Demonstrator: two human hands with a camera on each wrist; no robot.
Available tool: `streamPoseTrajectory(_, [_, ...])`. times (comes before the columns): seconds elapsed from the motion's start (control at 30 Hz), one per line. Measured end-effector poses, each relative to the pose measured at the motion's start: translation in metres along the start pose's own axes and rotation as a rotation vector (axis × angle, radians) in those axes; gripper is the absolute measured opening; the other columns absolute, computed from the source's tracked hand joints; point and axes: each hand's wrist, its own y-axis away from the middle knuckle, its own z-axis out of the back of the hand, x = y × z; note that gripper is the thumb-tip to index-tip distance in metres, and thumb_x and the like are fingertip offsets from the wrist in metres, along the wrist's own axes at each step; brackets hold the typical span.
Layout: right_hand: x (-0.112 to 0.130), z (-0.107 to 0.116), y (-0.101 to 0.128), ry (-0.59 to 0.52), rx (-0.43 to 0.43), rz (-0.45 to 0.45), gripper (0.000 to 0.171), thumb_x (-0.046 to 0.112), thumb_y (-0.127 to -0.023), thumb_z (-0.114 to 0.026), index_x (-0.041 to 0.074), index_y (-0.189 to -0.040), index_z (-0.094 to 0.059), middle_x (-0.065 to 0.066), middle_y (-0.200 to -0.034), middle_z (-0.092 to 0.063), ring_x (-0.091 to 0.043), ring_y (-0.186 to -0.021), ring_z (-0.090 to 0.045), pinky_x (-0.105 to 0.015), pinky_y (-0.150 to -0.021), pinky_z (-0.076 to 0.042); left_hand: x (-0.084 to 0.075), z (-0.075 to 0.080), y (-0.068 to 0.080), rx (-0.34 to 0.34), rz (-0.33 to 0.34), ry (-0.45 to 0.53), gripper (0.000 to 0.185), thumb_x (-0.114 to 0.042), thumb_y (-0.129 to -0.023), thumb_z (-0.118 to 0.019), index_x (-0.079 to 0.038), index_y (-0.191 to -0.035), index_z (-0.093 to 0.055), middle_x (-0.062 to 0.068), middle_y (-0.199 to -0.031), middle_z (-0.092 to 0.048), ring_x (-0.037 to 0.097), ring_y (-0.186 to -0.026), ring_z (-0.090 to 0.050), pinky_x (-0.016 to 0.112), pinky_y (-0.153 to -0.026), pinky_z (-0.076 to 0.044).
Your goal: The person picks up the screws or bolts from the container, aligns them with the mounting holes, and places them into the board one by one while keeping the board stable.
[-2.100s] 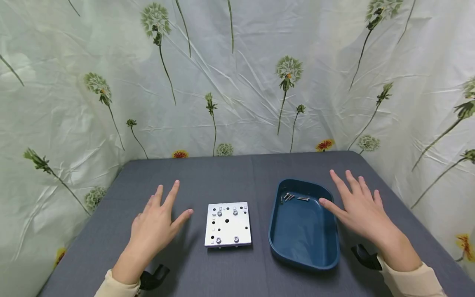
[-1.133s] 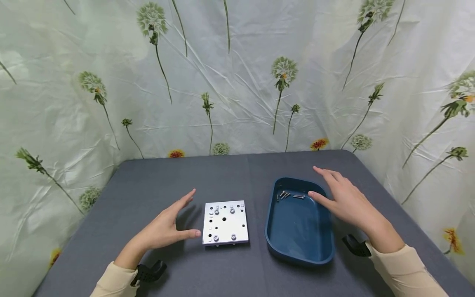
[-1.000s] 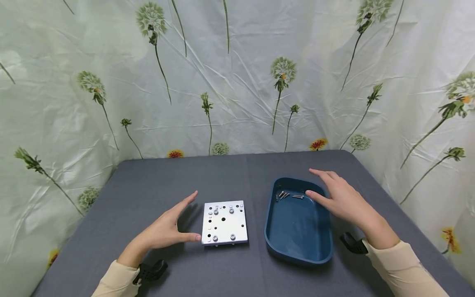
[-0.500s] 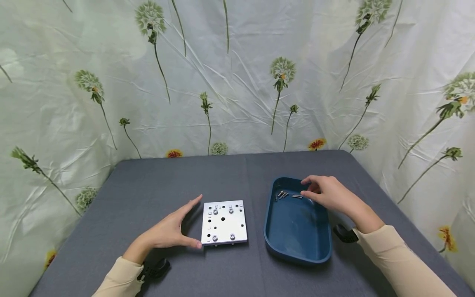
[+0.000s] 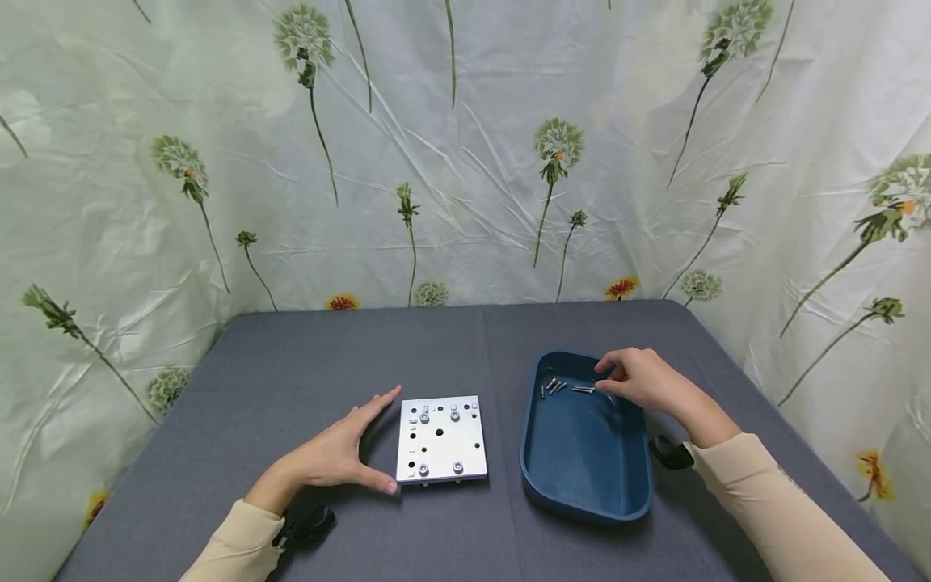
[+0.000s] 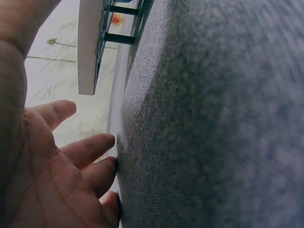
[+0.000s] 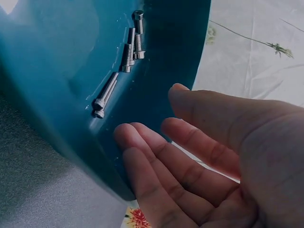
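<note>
Grey cloth covers the table where the left hand (image 5: 330, 458), fingers straight, steadies the drilled metal plate (image 5: 440, 439) while the right hand (image 5: 640, 380) reaches, uncurled and empty, toward screws (image 7: 105, 95) in the blue tray (image 5: 582, 493).

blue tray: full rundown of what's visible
The blue tray is a dark teal, rounded-rectangle dish with a raised rim, plastic by its look. It sits flat on the grey table, right of the metal plate and apart from it. A few silver screws lie loose at its far end; the remainder of its floor is bare. The right hand reaches over its far right rim, fingers near the screws; contact cannot be told.
</note>
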Motion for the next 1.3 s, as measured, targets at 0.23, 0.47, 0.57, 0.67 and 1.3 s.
streamPoseTrajectory(0.23, [-0.001,-0.002,-0.008,0.021,0.05,-0.021,0.033,0.016,-0.1,-0.076,-0.007,-0.123,-0.073,-0.009,-0.091,-0.079,-0.018,-0.079,-0.072,-0.038,-0.071,-0.062,0.0,-0.002,-0.002,0.011,-0.011,0.0,0.138,-0.053,-0.066,-0.101,-0.012,-0.172,-0.024,0.019,-0.177,-0.028,0.056,-0.162,-0.018,0.079,-0.128,-0.009])
streamPoseTrajectory(0.47, [0.0,-0.002,-0.014,0.023,0.122,-0.045,0.025,0.013,-0.101,-0.075,-0.006,-0.116,-0.075,-0.01,-0.088,-0.08,-0.02,-0.077,-0.074,-0.043,-0.078,-0.065,0.001,-0.004,-0.002,0.022,-0.018,0.014,0.134,-0.052,-0.069,-0.1,-0.014,-0.172,-0.024,0.019,-0.178,-0.026,0.054,-0.164,-0.016,0.079,-0.128,-0.005])
streamPoseTrajectory(0.57, [0.002,-0.002,-0.017,0.032,0.15,-0.062,0.023,0.012,-0.101,-0.075,-0.006,-0.115,-0.076,-0.009,-0.087,-0.079,-0.02,-0.077,-0.074,-0.044,-0.08,-0.065,0.002,-0.005,-0.002,0.019,-0.019,0.014,0.133,-0.052,-0.069,-0.1,-0.015,-0.172,-0.025,0.019,-0.178,-0.026,0.054,-0.164,-0.016,0.079,-0.128,-0.005])
streamPoseTrajectory(0.67, [0.003,-0.004,-0.021,0.054,0.174,-0.075,0.021,0.012,-0.101,-0.075,-0.005,-0.113,-0.077,-0.008,-0.086,-0.078,-0.019,-0.076,-0.073,-0.043,-0.08,-0.065,0.003,-0.006,-0.001,0.016,-0.019,0.016,0.133,-0.052,-0.068,-0.1,-0.015,-0.172,-0.026,0.019,-0.178,-0.026,0.054,-0.164,-0.016,0.079,-0.128,-0.005])
streamPoseTrajectory(1.3, [0.003,-0.011,-0.034,0.082,0.21,-0.082,0.014,0.012,-0.1,-0.077,0.0,-0.107,-0.08,-0.003,-0.083,-0.077,-0.014,-0.074,-0.068,-0.037,-0.075,-0.062,0.005,-0.007,-0.001,-0.004,-0.027,0.01,0.132,-0.054,-0.068,-0.1,-0.014,-0.171,-0.028,0.02,-0.177,-0.027,0.053,-0.164,-0.016,0.079,-0.128,-0.005])
